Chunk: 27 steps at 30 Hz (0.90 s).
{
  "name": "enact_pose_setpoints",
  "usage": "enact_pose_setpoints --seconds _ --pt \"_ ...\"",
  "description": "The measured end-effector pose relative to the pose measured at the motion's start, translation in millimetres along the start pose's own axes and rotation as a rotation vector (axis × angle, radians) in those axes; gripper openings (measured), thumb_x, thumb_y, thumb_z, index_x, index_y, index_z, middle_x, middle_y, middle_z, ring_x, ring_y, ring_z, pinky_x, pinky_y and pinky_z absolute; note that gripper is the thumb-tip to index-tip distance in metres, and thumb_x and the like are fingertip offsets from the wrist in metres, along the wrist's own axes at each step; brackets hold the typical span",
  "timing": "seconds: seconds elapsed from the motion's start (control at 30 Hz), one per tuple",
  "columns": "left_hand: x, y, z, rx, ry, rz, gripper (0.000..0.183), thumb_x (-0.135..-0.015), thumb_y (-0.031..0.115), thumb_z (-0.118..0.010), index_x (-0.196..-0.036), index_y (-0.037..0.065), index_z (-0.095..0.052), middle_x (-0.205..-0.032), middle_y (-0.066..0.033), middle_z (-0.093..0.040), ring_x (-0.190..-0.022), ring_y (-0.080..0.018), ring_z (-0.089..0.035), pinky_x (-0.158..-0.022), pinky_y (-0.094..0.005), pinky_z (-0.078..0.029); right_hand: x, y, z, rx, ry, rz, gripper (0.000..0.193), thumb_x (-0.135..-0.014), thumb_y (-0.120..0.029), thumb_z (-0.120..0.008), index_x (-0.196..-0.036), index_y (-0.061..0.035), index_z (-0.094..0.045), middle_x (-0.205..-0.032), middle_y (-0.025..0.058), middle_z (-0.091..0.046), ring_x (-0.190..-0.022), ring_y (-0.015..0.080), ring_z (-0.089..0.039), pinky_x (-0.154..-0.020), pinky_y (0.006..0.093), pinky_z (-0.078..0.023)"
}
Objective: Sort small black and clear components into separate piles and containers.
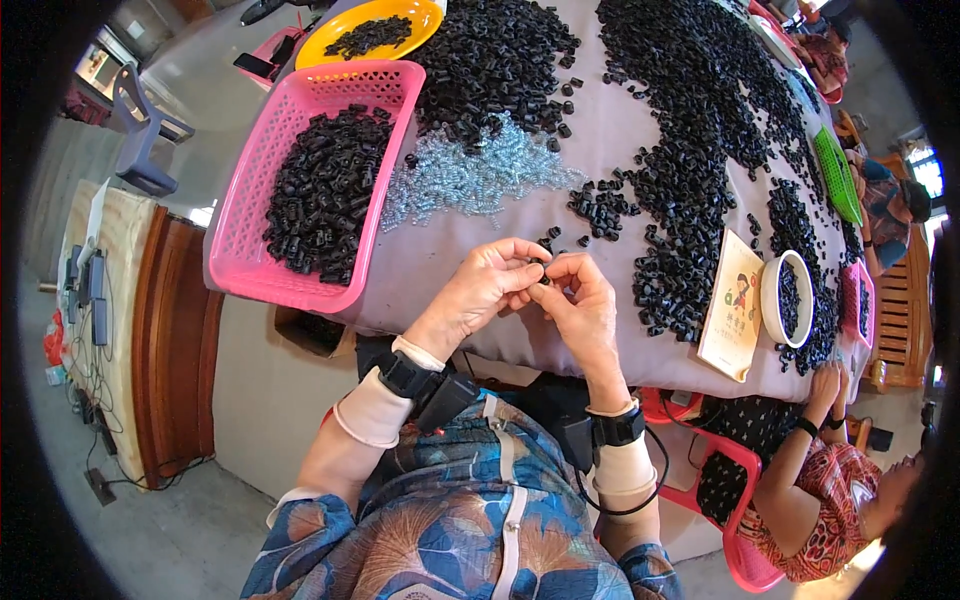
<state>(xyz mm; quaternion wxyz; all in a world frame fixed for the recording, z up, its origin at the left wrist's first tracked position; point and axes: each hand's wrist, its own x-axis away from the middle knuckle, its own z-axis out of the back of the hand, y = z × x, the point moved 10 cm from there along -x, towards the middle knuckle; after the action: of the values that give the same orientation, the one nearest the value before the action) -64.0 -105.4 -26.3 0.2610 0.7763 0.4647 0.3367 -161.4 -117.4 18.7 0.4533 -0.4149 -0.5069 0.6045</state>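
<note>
My left hand [488, 285] and my right hand [580, 308] meet just over the table's near edge, fingertips pinched together. Between them is a small black plastic piece [543, 279], mostly covered by the fingers; it looks like a cord-lock part. A few loose black pieces [583, 241] lie right beyond the fingertips. Farther off sits a heap of small shiny metal springs [470, 170]. A pink plastic basket [226, 240] on the left holds many black pieces [335, 190]. Larger heaps of black pieces [685, 215] spread over the grey cloth.
At the far left stands a yellow plate [312, 50] of black parts. On the right are a booklet [728, 335], a white bowl [769, 300], a green basket [836, 175] and a small pink basket [871, 292]. One person [830, 490] sits close at right; others work farther along.
</note>
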Motion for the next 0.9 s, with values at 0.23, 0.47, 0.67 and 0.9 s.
enact_pose_setpoints --seconds 0.23,0.47,0.67,0.9 --pt "0 3 9 0.153 0.02 -0.065 0.023 -0.083 0.003 -0.06 -0.104 0.004 -0.054 -0.088 -0.0054 -0.06 -0.071 -0.0107 -0.059 -0.059 -0.0205 -0.05 -7 -13 -13 0.029 -0.035 0.011 0.023 -0.077 -0.008 -0.065 -0.099 -0.0026 -0.061 -0.086 0.0003 -0.05 -0.067 0.0058 -0.046 -0.058 0.0195 -0.04" --pt "2 -1 12 0.216 0.09 -0.018 0.026 -0.083 0.002 -0.059 -0.106 0.004 -0.049 -0.091 -0.0079 -0.059 -0.076 -0.014 -0.06 -0.063 -0.0252 -0.052 -7 1 -22 -0.154 -0.114 -0.081 0.026 -0.082 -0.01 -0.061 -0.106 -0.0008 -0.059 -0.09 0.0013 -0.051 -0.07 0.0061 -0.053 -0.058 0.0196 -0.044" --pt "4 4 4 0.234 0.016 -0.06 0.021 -0.086 0.006 -0.057 -0.105 0.005 -0.049 -0.091 -0.0088 -0.06 -0.079 -0.0163 -0.061 -0.067 -0.0288 -0.053 -5 -2 -23 -0.162 -0.099 -0.06 0.025 -0.082 -0.009 -0.061 -0.106 -0.0004 -0.06 -0.09 0.0011 -0.051 -0.066 0.0056 -0.05 -0.056 0.0195 -0.044" --pt "4 2 7 0.168 0.048 -0.03 0.023 -0.085 0.008 -0.059 -0.106 0.007 -0.048 -0.091 -0.0068 -0.06 -0.075 -0.0124 -0.06 -0.06 -0.023 -0.05 -3 -5 -21 -0.051 -0.088 -0.032 0.025 -0.082 -0.012 -0.059 -0.104 -0.0001 -0.059 -0.09 0.0021 -0.051 -0.067 0.0069 -0.049 -0.058 0.0207 -0.043"
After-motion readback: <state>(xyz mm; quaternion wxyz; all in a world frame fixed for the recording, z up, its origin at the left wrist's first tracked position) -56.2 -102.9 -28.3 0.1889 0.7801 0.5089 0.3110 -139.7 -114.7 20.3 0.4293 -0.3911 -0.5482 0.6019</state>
